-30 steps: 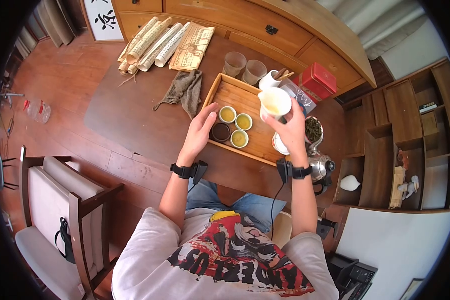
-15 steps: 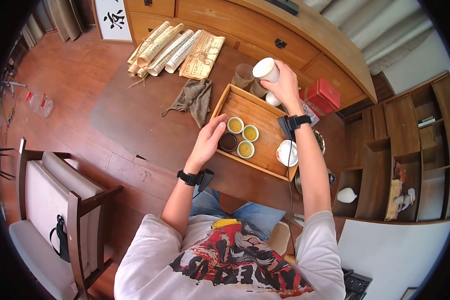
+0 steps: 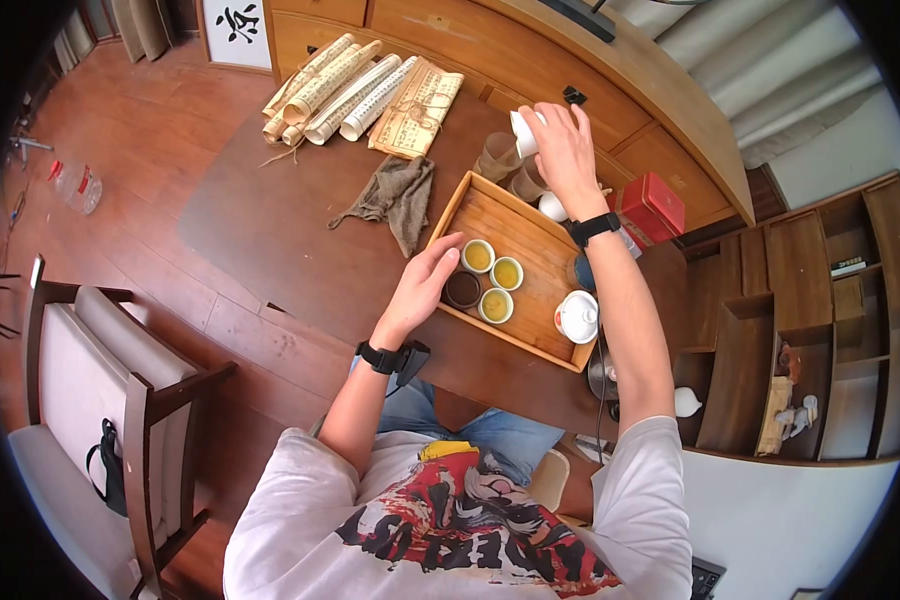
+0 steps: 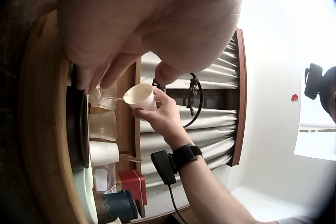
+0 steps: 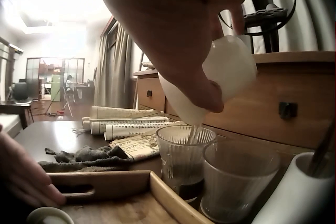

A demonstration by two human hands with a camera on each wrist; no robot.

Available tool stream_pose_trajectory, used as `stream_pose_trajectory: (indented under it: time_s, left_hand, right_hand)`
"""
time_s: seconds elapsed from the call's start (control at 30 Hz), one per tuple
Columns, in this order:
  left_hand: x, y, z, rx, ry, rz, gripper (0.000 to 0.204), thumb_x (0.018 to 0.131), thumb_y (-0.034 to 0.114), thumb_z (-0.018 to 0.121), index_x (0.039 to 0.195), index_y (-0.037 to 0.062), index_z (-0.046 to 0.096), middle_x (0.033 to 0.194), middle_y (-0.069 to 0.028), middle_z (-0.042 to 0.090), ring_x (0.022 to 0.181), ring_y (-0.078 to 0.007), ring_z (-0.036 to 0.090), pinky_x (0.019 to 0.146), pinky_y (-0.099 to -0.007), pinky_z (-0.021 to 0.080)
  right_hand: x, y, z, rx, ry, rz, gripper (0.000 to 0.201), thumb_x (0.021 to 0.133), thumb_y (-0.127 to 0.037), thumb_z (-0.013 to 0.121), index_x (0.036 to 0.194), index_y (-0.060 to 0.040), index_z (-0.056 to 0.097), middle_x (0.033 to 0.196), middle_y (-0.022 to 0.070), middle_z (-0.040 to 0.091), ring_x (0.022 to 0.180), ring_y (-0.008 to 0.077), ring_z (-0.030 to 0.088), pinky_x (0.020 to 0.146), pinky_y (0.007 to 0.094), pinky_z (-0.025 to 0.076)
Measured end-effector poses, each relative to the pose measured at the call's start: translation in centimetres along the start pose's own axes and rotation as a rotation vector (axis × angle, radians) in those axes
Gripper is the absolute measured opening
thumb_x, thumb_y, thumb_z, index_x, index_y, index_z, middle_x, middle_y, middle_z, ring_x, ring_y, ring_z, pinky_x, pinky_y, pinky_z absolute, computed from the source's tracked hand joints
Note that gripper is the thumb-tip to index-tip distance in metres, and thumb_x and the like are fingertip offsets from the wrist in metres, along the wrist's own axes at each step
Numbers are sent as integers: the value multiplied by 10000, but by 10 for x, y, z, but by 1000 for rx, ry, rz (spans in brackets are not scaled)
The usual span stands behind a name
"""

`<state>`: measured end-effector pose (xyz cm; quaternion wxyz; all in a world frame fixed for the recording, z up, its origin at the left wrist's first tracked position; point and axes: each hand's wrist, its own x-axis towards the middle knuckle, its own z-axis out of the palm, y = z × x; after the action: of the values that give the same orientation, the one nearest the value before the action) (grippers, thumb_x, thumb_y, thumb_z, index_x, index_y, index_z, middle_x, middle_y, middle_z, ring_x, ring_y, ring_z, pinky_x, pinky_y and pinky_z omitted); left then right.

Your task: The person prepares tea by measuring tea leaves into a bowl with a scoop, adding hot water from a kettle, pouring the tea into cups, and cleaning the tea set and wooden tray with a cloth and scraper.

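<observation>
Liquid (image 5: 193, 134) now streams from a white pitcher (image 3: 526, 134), tipped in the right hand's (image 3: 567, 158) grip, into a ribbed glass (image 5: 178, 157) beyond the wooden tray (image 3: 530, 238); a second earlier, the pitcher hung over that tray. The left hand (image 3: 419, 287), fingers loosely extended, stays beside the teacups (image 3: 478, 256).

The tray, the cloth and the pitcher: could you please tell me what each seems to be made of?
The tray looks like lightly varnished wood, possibly bamboo, given its streaky grain. The cloth seems a matte woven fabric, softly crumpled; fibre unclear. The pitcher is probably glazed ceramic: smooth, white, faintly glossy.
</observation>
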<state>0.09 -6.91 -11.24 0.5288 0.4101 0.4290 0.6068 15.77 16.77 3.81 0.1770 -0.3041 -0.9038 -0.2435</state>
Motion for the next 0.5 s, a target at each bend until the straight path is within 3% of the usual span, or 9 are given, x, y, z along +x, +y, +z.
stream_pose_trajectory:
  time_s: [0.27, 0.33, 0.4, 0.5]
  left_hand:
    - [-1, 5, 0, -40, 2, -11, 555, 1194, 338, 551, 1565, -75, 559, 1532, -190, 672, 1432, -249, 614, 1215, -361, 458]
    - [-1, 7, -3, -22, -57, -33, 572, 1212, 318, 503, 1618, -84, 483, 1617, -207, 580, 1531, -264, 531, 1300, -378, 383]
    - [-2, 9, -2, -30, -68, -40, 571, 1212, 315, 501, 1619, -85, 482, 1619, -210, 578, 1538, -266, 525, 1306, -380, 378]
    - [-2, 12, -2, -39, -67, -37, 568, 1212, 309, 498, 1620, -86, 479, 1621, -214, 575, 1549, -269, 515, 1312, -382, 372]
  right_hand:
    - [17, -7, -24, -32, 138, -62, 470, 921, 12, 672, 1369, -127, 688, 1321, 77, 696, 1346, 272, 633, 1259, 528, 412]
    - [10, -8, -14, 64, 99, -78, 498, 915, 25, 674, 1388, -132, 687, 1322, 77, 705, 1339, 272, 641, 1259, 521, 414]
    - [0, -3, -3, 72, 94, -68, 553, 863, 6, 751, 1395, -130, 686, 1321, 87, 714, 1331, 283, 649, 1261, 515, 413]
    - [-14, -4, -12, 375, 99, 131, 692, 732, -45, 899, 1386, -110, 680, 1347, 121, 713, 1329, 335, 644, 1256, 516, 420]
